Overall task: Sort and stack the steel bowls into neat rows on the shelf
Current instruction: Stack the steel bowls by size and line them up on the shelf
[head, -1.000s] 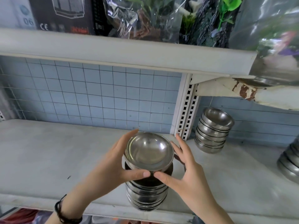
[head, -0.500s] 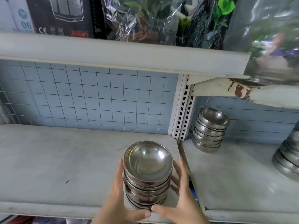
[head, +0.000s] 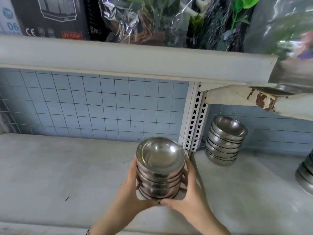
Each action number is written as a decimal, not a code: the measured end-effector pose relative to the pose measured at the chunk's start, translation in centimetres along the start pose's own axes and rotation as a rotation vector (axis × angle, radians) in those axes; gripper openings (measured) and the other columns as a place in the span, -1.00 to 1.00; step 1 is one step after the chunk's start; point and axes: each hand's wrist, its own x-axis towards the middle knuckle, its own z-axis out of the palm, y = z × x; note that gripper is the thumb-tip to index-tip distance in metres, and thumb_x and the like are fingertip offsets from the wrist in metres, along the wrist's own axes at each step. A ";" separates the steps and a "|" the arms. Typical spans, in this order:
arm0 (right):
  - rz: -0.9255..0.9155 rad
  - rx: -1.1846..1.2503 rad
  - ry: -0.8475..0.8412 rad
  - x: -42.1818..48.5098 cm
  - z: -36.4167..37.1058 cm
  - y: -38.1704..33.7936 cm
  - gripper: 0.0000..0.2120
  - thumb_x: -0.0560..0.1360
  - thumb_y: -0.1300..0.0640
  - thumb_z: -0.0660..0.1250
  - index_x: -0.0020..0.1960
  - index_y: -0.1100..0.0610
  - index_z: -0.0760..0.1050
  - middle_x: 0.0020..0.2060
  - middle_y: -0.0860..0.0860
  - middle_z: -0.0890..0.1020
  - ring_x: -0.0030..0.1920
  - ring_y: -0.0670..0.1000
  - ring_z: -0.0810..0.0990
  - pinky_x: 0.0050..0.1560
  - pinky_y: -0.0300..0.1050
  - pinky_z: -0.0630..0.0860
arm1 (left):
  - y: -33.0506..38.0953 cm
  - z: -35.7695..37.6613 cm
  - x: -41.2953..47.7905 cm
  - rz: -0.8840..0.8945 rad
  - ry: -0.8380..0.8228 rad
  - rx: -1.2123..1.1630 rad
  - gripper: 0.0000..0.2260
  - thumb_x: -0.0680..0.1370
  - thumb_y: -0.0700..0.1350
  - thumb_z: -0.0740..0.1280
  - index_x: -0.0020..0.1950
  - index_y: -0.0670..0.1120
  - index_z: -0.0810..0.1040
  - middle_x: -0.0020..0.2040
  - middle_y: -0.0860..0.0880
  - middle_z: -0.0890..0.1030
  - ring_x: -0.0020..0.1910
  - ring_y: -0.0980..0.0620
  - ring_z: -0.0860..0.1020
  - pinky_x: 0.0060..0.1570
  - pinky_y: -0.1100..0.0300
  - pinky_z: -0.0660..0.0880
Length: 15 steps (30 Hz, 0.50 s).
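A stack of several nested steel bowls (head: 160,168) stands on the grey shelf (head: 59,175) near its right end. My left hand (head: 130,187) cups the stack's left side and my right hand (head: 189,192) cups its right side, the thumbs meeting under the front of the bottom bowl. A second stack of steel bowls (head: 225,141) leans on the neighbouring shelf section to the right. Part of a third bowl stack (head: 305,175) shows at the right edge.
A white slotted upright (head: 193,119) divides the two shelf sections. Blue tiled wall (head: 101,106) runs behind. The upper shelf (head: 135,60) overhangs, carrying boxes and wrapped plants. A rusty bracket (head: 260,100) juts out at right.
The top bowl has dropped onto the stack. Both hands slid down from the top bowl to the stack's sides and base, and the stack has moved further back onto the shelf.
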 end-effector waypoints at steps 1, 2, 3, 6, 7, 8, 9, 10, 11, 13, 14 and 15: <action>-0.012 -0.003 0.000 1.2 -0.4 0.0 0.20 0.05 -0.11 0.71 0.37 -0.58 -0.05 0.28 -0.55 0.33 0.33 -0.39 0.36 0.22 -0.40 0.44 | 0.2 -0.1 1.3 0.021 -0.008 -0.010 0.18 0.06 0.37 0.54 0.51 0.19 -0.04 0.42 0.24 0.31 0.35 0.29 0.36 0.30 0.16 0.44; -0.019 0.001 0.001 2.4 -0.8 0.1 0.18 0.06 -0.15 0.69 0.38 -0.56 -0.04 0.28 -0.56 0.33 0.34 -0.38 0.36 0.21 -0.41 0.43 | 0.3 -0.1 2.7 0.041 -0.018 -0.018 0.17 0.08 0.37 0.54 0.51 0.18 -0.04 0.41 0.26 0.31 0.35 0.27 0.37 0.29 0.18 0.44; -0.028 -0.001 0.005 3.8 -1.2 0.2 0.17 0.07 -0.17 0.68 0.38 -0.55 -0.05 0.27 -0.57 0.32 0.33 -0.39 0.37 0.19 -0.45 0.42 | 0.3 -0.1 4.2 0.060 -0.029 -0.027 0.14 0.08 0.37 0.53 0.50 0.20 -0.02 0.39 0.32 0.33 0.34 0.28 0.38 0.25 0.26 0.45; -0.041 -0.012 0.031 7.5 -2.3 0.7 0.15 0.07 -0.18 0.68 0.35 -0.58 -0.05 0.18 -0.67 0.31 0.24 -0.49 0.37 0.07 -0.57 0.38 | -0.1 0.4 8.6 0.092 -0.053 -0.059 0.04 0.11 0.24 0.59 0.43 0.27 0.05 0.33 0.35 0.37 0.30 0.33 0.40 0.12 0.42 0.45; -0.047 -0.023 0.036 8.5 -2.6 1.0 0.15 0.09 -0.14 0.68 0.35 -0.58 -0.06 0.15 -0.69 0.30 0.22 -0.52 0.36 0.05 -0.60 0.36 | -0.5 0.6 9.8 0.087 -0.054 -0.068 0.02 0.11 0.15 0.61 0.41 0.29 0.06 0.33 0.32 0.38 0.29 0.33 0.42 0.09 0.42 0.46; -0.053 -0.037 0.038 9.3 -2.9 1.4 0.15 0.12 -0.08 0.68 0.35 -0.57 -0.07 0.14 -0.71 0.29 0.21 -0.54 0.34 0.05 -0.62 0.34 | -0.9 0.8 10.9 0.085 -0.052 -0.070 0.00 0.12 0.09 0.60 0.39 0.31 0.08 0.31 0.30 0.39 0.27 0.35 0.43 0.05 0.42 0.47; -0.056 -0.053 0.039 10.1 -3.1 1.8 0.15 0.16 -0.02 0.67 0.37 -0.53 -0.09 0.15 -0.72 0.27 0.22 -0.56 0.32 0.05 -0.63 0.32 | -1.4 0.9 11.8 0.085 -0.053 -0.065 -0.02 0.13 0.05 0.60 0.38 0.32 0.09 0.30 0.30 0.41 0.24 0.36 0.44 0.02 0.44 0.48; -0.059 -0.068 0.039 10.7 -3.2 2.3 0.16 0.19 0.02 0.67 0.40 -0.47 -0.10 0.16 -0.72 0.26 0.23 -0.57 0.30 0.07 -0.64 0.30 | -1.9 1.1 12.6 0.086 -0.057 -0.056 -0.03 0.14 0.01 0.60 0.38 0.33 0.09 0.29 0.31 0.41 0.23 0.37 0.44 0.00 0.45 0.48; -0.060 -0.080 0.039 11.2 -3.3 2.9 0.15 0.21 0.04 0.67 0.43 -0.42 -0.10 0.18 -0.70 0.25 0.25 -0.56 0.28 0.09 -0.64 0.30 | -2.4 1.2 13.3 0.085 -0.062 -0.048 -0.02 0.16 -0.02 0.60 0.38 0.34 0.08 0.28 0.31 0.42 0.22 0.38 0.44 -0.01 0.45 0.48; -0.049 -0.098 0.041 12.0 -3.4 3.9 0.14 0.21 0.04 0.66 0.43 -0.43 -0.08 0.22 -0.67 0.26 0.28 -0.53 0.28 0.12 -0.62 0.29 | -3.1 1.4 14.2 0.071 -0.072 -0.034 -0.02 0.16 -0.03 0.59 0.37 0.38 0.05 0.28 0.30 0.41 0.22 0.40 0.43 -0.01 0.45 0.48; -0.041 -0.106 0.041 12.1 -3.4 4.2 0.13 0.20 0.02 0.66 0.41 -0.46 -0.07 0.23 -0.66 0.26 0.29 -0.52 0.28 0.12 -0.62 0.29 | -3.5 1.5 14.5 0.061 -0.072 -0.024 -0.01 0.15 0.00 0.59 0.35 0.41 0.04 0.29 0.29 0.40 0.21 0.42 0.43 -0.01 0.44 0.49; -0.034 -0.114 0.041 12.3 -3.5 4.5 0.13 0.19 -0.01 0.65 0.40 -0.51 -0.08 0.24 -0.65 0.27 0.29 -0.51 0.29 0.11 -0.62 0.29 | -3.8 1.7 14.7 0.053 -0.070 -0.012 -0.02 0.14 0.04 0.58 0.34 0.43 0.03 0.30 0.28 0.39 0.21 0.43 0.42 0.00 0.45 0.48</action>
